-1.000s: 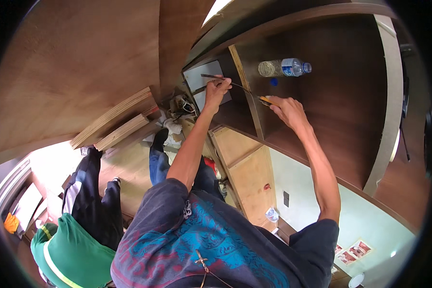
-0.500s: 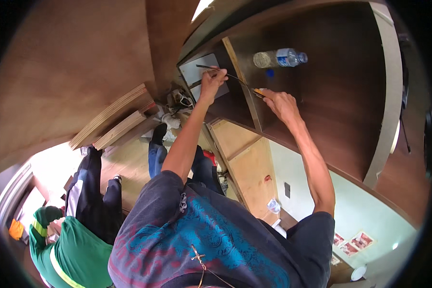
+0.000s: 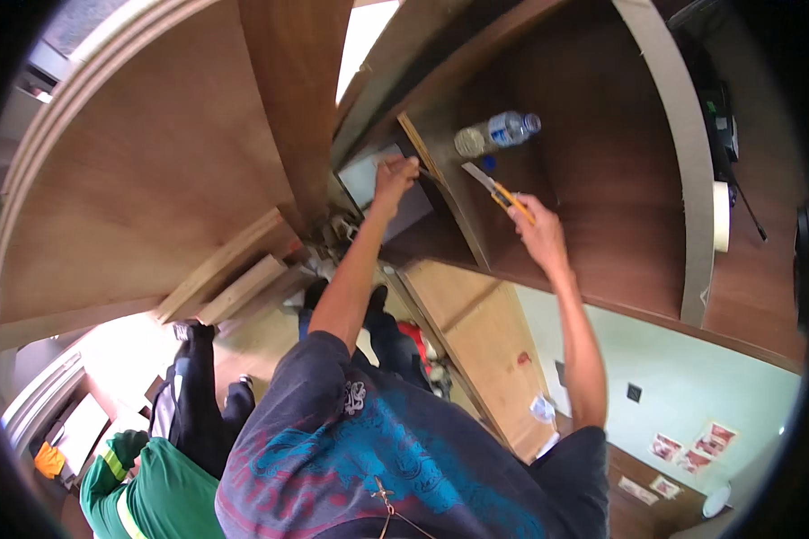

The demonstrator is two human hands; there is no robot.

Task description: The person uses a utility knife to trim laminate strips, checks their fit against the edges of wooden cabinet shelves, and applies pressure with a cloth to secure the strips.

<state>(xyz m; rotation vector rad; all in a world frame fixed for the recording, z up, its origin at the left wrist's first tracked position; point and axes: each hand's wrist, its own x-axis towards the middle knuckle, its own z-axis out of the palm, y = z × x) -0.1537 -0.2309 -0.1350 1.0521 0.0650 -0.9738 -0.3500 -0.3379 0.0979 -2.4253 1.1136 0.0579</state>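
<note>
In my right hand [image 3: 541, 235] is a yellow utility knife [image 3: 503, 196], its blade extended and pointing up and left over the dark brown panel [image 3: 602, 207]. My left hand [image 3: 394, 184] has its fingers closed on a thin dark strip [image 3: 429, 172], of which only a short piece shows beside the fingers. This hand is over a pale grey-white board [image 3: 361, 180], left of a narrow wooden divider [image 3: 436, 171]. The knife and the strip are apart. A clear plastic bottle [image 3: 499, 133] lies on its side beyond the knife, with a small blue cap [image 3: 489, 163] near it.
A large curved wooden panel [image 3: 144, 171] rises on the left, with stacked wooden strips [image 3: 229, 274] below it. A person in a green top [image 3: 171, 490] is at the lower left. An unpainted wooden frame panel [image 3: 485, 341] stands below the brown one. A tape roll [image 3: 721, 216] sits at the right.
My right hand has turned the knife upward and drawn it away from the strip. The strip no longer stretches between my hands. The whole view has shifted and tilted.
</note>
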